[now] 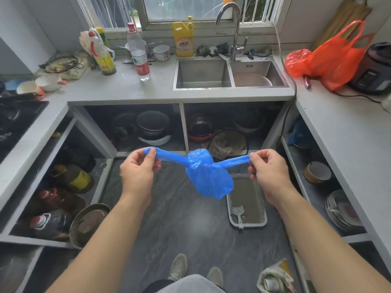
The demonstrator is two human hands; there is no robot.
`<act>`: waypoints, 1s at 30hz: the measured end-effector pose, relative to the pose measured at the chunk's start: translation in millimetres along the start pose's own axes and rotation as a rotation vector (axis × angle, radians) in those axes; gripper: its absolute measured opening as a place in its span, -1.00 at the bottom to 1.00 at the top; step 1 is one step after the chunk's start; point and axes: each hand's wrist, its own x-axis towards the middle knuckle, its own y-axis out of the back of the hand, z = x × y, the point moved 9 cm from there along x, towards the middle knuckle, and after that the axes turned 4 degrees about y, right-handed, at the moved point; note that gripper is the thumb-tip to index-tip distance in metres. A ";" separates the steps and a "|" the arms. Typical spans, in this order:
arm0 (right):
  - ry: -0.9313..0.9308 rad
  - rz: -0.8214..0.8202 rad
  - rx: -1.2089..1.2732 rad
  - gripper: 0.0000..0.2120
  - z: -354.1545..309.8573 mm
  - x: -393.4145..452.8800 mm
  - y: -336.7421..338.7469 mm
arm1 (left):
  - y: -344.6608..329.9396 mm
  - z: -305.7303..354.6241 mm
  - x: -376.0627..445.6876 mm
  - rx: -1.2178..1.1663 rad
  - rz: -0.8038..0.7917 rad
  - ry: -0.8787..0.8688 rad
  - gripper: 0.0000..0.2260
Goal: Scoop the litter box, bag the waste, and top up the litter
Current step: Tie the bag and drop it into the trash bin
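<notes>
Nearest the camera, on the dark floor, lie the person's two shoes (178, 266) and, to the right, a crumpled sack (275, 278) with its top open. Both forearms extend forward at chest height. The left hand (137, 168) pinches one stretched handle of the blue bag (209, 176) between thumb and curled fingers; the right hand (267, 166) pinches the opposite handle the same way. The handles are pulled taut to either side, a knot sits at the bag's neck between the hands, and the filled body of the bag hangs below it in the air.

Directly beneath and beyond the bag, a grey litter box (247, 224) sits on the floor, holding greyish-brown litter. A pale scoop (238, 214) lies in its near left corner, handle over the rim.

Further back, open shelves under the counter hold pots, bowls and bottles. On the counter above are a double sink (229, 86) with a curved faucet (231, 24), a yellow detergent bottle (183, 38), a clear water bottle (138, 53) and an orange plastic bag (330, 58).
</notes>
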 end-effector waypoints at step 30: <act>0.361 -1.002 -0.307 -0.94 -107.5 -146.3 -348.4 | 159.8 19.6 35.0 0.011 -0.201 -0.010 -0.90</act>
